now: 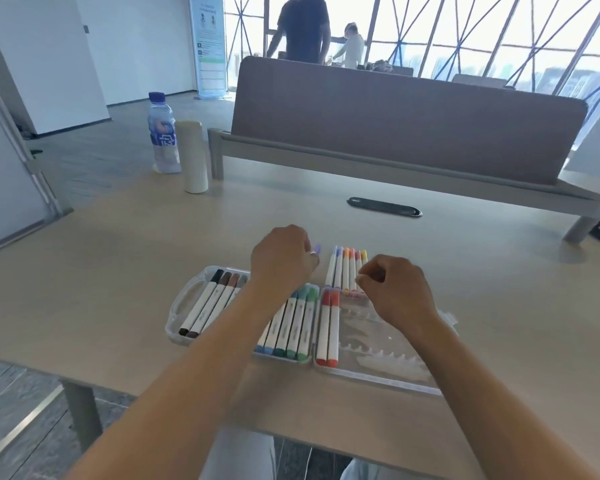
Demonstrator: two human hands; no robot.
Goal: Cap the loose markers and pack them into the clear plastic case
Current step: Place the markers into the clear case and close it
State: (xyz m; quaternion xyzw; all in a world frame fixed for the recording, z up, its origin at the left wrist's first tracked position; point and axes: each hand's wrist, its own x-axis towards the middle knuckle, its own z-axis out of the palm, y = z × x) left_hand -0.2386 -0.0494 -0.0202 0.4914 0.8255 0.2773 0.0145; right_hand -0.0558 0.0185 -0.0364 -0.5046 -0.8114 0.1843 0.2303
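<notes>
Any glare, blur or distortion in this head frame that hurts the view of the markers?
Head view: windows blown out by backlight; wide-angle bend curves the desk divider; left hand slightly motion-blurred around a purple marker; clear plastic case hazy but readable.

white-barrelled markers (347,271) with purple, orange, red, yellow caps; clear case (378,372); pale beige table (118,271); blue-capped bottle (161,133)

loose markers (347,271) lie behind open case (388,368).
</notes>
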